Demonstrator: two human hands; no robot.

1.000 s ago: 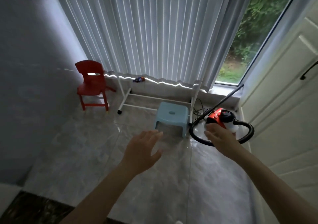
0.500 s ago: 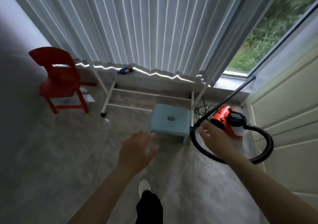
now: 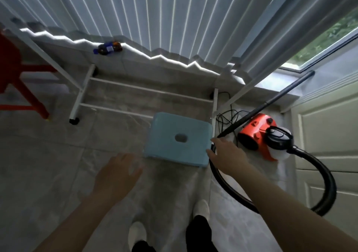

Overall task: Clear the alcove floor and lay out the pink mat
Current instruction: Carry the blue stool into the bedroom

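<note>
Grey floor tiles [image 3: 48, 164] bear blue stool [image 3: 178, 137]; right hand [image 3: 226, 154] touches its edge.

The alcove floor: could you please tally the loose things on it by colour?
Red: 2, the chair and the vacuum
Blue: 1, the stool
White: 1, the rack
Total: 4. The small bottle lies on the sill, not the floor.
</note>
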